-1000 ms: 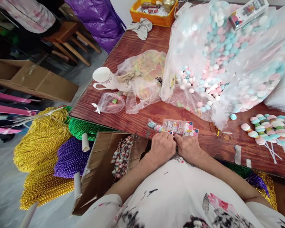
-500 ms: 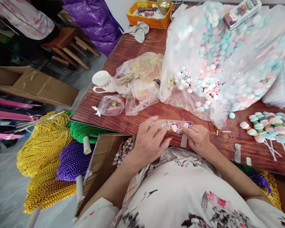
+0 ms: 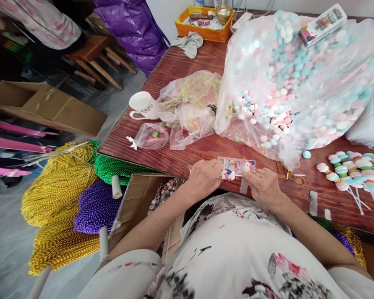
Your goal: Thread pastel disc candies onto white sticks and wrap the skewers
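Note:
My left hand (image 3: 205,177) is closed with curled fingers around a marshmallow skewer, its pink and white end (image 3: 228,174) sticking out towards the right. Most of that skewer is hidden under the fingers. Beneath it on the table's front edge lies a clear printed plastic bag (image 3: 235,162). My right hand (image 3: 264,185) pinches this bag at its right end, thumb and fingers together. To the right, several finished-looking marshmallow skewers (image 3: 355,172) with white sticks lie in a row.
A large clear bag of pastel marshmallows (image 3: 286,83) fills the back of the wooden table (image 3: 152,83). A white mug (image 3: 141,104) and smaller candy bags (image 3: 193,104) stand left. Below are an open carton (image 3: 137,203) and bead strands (image 3: 54,187). Another person's sleeve (image 3: 56,25) shows.
My left hand has gone from loosely spread fingers to a closed grip on the skewer. The printed bag now shows more of its face. My right hand stays at the bag's right end.

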`<state>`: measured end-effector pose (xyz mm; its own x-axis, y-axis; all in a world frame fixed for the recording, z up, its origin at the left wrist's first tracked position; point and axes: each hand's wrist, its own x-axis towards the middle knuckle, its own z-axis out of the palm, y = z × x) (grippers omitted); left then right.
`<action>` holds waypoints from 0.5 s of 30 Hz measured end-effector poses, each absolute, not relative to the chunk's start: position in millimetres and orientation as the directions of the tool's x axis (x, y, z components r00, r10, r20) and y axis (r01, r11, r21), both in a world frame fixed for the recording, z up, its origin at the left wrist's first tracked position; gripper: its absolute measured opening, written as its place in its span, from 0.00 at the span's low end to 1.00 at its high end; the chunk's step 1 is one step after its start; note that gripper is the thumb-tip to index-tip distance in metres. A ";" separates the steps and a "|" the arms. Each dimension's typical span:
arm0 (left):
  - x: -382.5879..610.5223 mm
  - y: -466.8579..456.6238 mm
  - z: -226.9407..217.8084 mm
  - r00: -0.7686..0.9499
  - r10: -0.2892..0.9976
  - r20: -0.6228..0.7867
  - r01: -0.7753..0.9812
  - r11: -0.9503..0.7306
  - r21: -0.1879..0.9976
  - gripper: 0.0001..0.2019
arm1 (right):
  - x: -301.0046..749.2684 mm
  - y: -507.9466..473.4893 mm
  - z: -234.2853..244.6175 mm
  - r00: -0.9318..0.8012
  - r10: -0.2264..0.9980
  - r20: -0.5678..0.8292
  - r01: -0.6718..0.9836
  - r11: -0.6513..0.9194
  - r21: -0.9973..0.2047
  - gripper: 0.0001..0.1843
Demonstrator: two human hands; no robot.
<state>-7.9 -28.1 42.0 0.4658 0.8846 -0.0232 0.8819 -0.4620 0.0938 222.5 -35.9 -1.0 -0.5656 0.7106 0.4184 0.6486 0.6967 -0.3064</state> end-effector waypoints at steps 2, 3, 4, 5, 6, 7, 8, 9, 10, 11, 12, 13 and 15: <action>-8.0 -32.8 42.9 0.493 0.869 0.041 0.868 -0.494 0.037 0.06 | 218.6 -36.0 -0.3 -0.557 0.769 0.314 0.652 0.639 -0.409 0.15; -7.7 -34.7 43.1 0.505 0.861 0.057 0.861 -0.507 0.029 0.06 | 216.7 -35.5 0.5 -0.554 0.792 0.257 0.655 0.605 -0.452 0.15; -7.3 -36.4 43.0 0.514 0.855 0.066 0.856 -0.516 0.028 0.06 | 215.0 -34.8 1.3 -0.553 0.809 0.201 0.660 0.572 -0.487 0.15; -6.7 -38.0 42.5 0.524 0.849 0.065 0.850 -0.526 0.027 0.07 | 213.7 -33.8 1.9 -0.554 0.819 0.151 0.662 0.543 -0.517 0.16; -6.1 -39.3 41.7 0.532 0.845 0.059 0.845 -0.534 0.027 0.07 | 212.8 -32.5 2.3 -0.559 0.822 0.110 0.658 0.521 -0.543 0.16; -5.3 -40.4 40.6 0.539 0.841 0.049 0.841 -0.540 0.024 0.08 | 212.3 -31.0 2.4 -0.572 0.817 0.079 0.648 0.509 -0.567 0.17; -4.6 -41.2 39.3 0.544 0.838 0.037 0.838 -0.545 0.020 0.08 | 212.0 -29.4 2.5 -0.593 0.804 0.057 0.632 0.507 -0.586 0.17; -3.7 -41.8 37.8 0.550 0.835 0.024 0.835 -0.550 0.016 0.08 | 211.9 -27.8 2.6 -0.618 0.785 0.045 0.611 0.516 -0.600 0.17; -2.8 -42.1 36.4 0.555 0.832 0.010 0.832 -0.555 0.014 0.08 | 211.6 -26.3 3.0 -0.646 0.762 0.047 0.589 0.537 -0.604 0.16; -2.0 -42.0 35.0 0.559 0.829 -0.004 0.829 -0.559 0.016 0.07 | 211.1 -25.1 3.7 -0.674 0.736 0.061 0.570 0.570 -0.592 0.16; -1.1 -41.6 33.8 0.560 0.828 -0.019 0.828 -0.560 0.021 0.07 | 210.1 -24.3 4.7 -0.699 0.710 0.086 0.553 0.613 -0.564 0.15; -0.2 -41.0 32.9 0.554 0.832 -0.034 0.833 -0.553 0.029 0.07 | 208.7 -23.9 5.9 -0.722 0.682 0.119 0.538 0.661 -0.522 0.14; 1.6 -39.1 31.8 0.513 0.856 -0.062 0.858 -0.510 0.057 0.06 | 204.9 -24.4 8.7 -0.751 0.626 0.212 0.511 0.753 -0.414 0.13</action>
